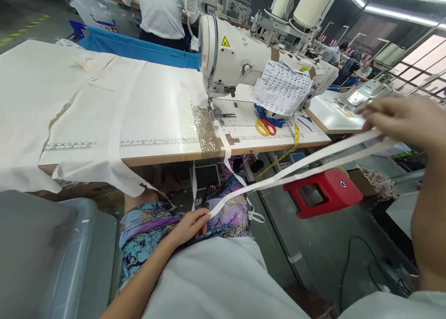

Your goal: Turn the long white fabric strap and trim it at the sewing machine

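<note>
A long white fabric strip (258, 185) stretches across my lap in a doubled length. My left hand (191, 226) pinches one end of it just above my thighs. Raised at the far right, my right hand (397, 119) is closed round the other end and slightly blurred by motion. Another length of white strip runs from under the needle of the sewing machine (223, 54) over the table edge and down to my lap. White fabric pieces (94, 96) lie over the left of the table, partly hanging off its front.
Scissors (265, 127) with yellow and red handles and a yellow tape measure (296, 135) lie by the machine. A red stool (325, 191) stands on the floor at right, a plastic bin (81, 244) at left. A person in white (158, 8) is behind the table.
</note>
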### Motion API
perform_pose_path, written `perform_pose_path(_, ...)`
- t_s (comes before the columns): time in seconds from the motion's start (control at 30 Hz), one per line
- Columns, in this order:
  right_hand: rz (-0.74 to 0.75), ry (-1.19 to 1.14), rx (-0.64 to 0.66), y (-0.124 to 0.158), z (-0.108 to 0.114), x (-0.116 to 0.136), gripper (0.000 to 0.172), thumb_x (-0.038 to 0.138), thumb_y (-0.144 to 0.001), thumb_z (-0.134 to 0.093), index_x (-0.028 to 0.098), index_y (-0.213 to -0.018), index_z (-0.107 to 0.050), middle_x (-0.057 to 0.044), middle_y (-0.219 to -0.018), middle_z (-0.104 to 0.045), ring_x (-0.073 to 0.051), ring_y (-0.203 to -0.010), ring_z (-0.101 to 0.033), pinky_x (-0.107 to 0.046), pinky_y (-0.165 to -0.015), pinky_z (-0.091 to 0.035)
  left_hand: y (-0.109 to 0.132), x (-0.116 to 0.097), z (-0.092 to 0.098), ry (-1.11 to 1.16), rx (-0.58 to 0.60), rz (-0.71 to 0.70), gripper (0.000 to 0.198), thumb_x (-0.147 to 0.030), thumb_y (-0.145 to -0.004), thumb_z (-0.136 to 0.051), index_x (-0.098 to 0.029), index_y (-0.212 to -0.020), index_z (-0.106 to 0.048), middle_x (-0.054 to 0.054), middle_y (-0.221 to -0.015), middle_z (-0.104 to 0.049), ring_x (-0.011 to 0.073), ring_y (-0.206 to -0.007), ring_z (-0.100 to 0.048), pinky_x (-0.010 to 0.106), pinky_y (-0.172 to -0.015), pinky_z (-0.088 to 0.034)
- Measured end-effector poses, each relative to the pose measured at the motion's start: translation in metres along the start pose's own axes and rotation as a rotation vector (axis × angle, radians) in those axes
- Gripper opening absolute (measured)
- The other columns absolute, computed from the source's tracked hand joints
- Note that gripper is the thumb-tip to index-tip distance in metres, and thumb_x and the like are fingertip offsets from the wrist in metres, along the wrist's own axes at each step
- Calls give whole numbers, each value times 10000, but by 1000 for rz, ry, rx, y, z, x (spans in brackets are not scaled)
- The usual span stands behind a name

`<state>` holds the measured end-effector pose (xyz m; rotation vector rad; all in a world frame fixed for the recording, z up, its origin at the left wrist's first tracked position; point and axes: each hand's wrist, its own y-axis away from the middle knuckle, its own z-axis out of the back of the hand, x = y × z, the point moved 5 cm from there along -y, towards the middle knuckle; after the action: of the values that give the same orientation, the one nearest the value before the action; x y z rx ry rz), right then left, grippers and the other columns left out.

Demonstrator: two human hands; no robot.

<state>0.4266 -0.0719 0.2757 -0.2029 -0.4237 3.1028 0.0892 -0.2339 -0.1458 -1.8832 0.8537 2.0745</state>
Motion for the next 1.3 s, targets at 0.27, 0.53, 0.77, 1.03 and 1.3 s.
perform_pose_path(0.27,417,-1031,752,155,-184,183,361,453,-970,-471,207,-1150,-664,-69,-1132,-707,-224,-1045,-655,-342,-910,-513,23,-73,-19,-40,74,-214,376,-458,-1004,-367,-171,-983,-610,-13,-650,-674,92,-472,-503,195,-531,-403)
perform_pose_path(0.53,317,-1060,667,173,-188,183,393,529,-958,-487,208,-1027,-703,-26,-768,-645,-130,-589,-515,-238,-509,-384,13,-88,13,-218,66,-255,309,-454,-930,-524,-178,-915,-661,11,-777,-698,149,-677,-601,212,-601,-396)
perform_pose_path(0.77,258,-792,-176,64,-41,85,140,331,-892,-666,225,-923,-753,17,-595,-479,-96,-517,-386,-254,-496,-305,-30,31,42,-287,-18,78,399,-520,-677,-688,-200,-914,-716,17,-728,-722,252,-730,-665,295,-688,-465)
perform_pose_path(1.03,257,-656,-545,-28,72,47,181,34,-907,-557,100,-873,-722,76,-522,-357,-31,-445,-334,-247,-475,-271,-36,73,46,-282,-131,43,584,-671,-672,-598,-178,-963,-714,88,-893,-755,323,-912,-689,417,-875,-522)
perform_pose_path(1.3,373,-542,-742,-65,129,53,149,66,-883,-568,64,-853,-713,60,-554,-364,-48,-502,-372,-241,-494,-266,-35,48,46,-254,-270,-109,584,-719,-785,-506,-206,-926,-749,105,-1018,-754,330,-1036,-669,447,-988,-491)
